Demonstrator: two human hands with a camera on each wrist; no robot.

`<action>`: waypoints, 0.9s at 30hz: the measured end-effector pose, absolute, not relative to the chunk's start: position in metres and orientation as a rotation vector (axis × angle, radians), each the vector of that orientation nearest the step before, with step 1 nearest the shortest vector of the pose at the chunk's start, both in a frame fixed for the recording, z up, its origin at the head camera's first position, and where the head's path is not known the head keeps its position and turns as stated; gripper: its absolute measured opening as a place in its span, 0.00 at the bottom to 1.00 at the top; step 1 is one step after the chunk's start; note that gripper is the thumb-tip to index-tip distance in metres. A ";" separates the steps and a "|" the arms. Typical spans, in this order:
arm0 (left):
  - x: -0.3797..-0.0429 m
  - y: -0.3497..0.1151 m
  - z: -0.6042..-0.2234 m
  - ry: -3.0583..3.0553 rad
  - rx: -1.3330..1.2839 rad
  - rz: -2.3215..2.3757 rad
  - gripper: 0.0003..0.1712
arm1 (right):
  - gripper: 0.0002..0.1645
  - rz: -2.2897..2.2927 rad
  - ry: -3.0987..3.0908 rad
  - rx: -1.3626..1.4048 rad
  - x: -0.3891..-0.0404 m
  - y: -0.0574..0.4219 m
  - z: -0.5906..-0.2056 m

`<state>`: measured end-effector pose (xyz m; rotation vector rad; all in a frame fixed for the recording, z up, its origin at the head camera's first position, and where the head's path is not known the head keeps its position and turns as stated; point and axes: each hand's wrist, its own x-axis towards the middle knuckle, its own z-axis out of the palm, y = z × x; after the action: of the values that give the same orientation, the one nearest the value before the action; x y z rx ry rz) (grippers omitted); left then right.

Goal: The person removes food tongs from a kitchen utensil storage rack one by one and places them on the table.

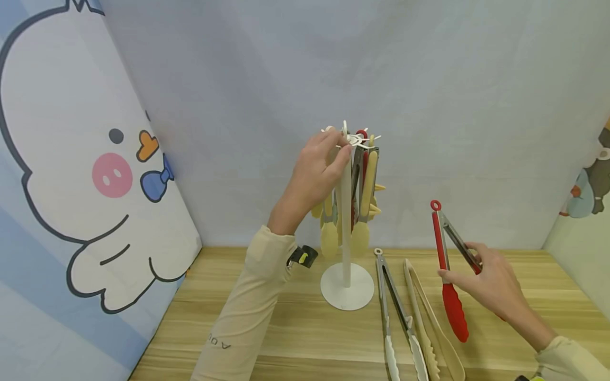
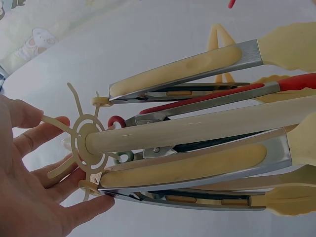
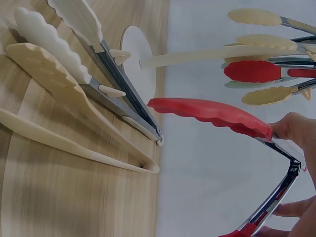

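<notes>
A white rotating utensil stand [image 1: 346, 222] with a ring of hooks at its top carries several hanging tongs. My left hand [image 1: 320, 164] is at that top, its thumb and fingers pinching one hook [image 2: 59, 123], with other fingers behind the ring. Yellow-tipped tongs [image 2: 182, 165] hang right beside these fingers, and red tongs [image 2: 207, 98] hang farther round. My right hand [image 1: 495, 278] grips red-tipped tongs [image 1: 456, 312] off to the right, thumb on one arm and fingers on the other. Their arms are spread, with the red ring uppermost and the tips downward.
White-tipped metal tongs [image 1: 405, 317] lie on the wooden table [image 1: 295, 338] by the stand's round base [image 1: 333, 293]. Alongside them lie beige wooden-looking tongs [image 1: 436, 328]. A grey cloth backdrop [image 1: 238, 106] rises behind, and a cartoon-print panel [image 1: 62, 132] stands at left.
</notes>
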<state>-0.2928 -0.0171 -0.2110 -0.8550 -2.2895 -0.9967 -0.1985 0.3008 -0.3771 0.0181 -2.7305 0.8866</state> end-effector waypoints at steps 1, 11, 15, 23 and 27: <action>-0.293 -0.017 -0.211 -2.288 -0.854 -0.993 0.11 | 0.49 0.891 -2.734 0.013 -0.198 0.301 -0.378; -0.293 -0.017 -0.212 -2.276 -0.859 -0.986 0.11 | 0.49 0.854 -2.744 0.002 -0.197 0.305 -0.387; -0.292 -0.018 -0.212 -2.270 -0.861 -0.996 0.11 | 0.47 0.846 -2.739 0.010 -0.197 0.306 -0.392; -0.293 -0.018 -0.213 -2.271 -0.854 -0.999 0.11 | 0.45 0.841 -2.794 -0.029 -0.195 0.306 -0.403; -0.292 -0.018 -0.213 -2.276 -0.853 -0.994 0.11 | 0.46 0.833 -2.825 -0.044 -0.194 0.306 -0.409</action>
<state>-0.2925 -0.0175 -0.2126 -0.8526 -2.2761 -0.9944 -0.1936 0.3061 -0.4091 -0.0441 -2.8253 0.8326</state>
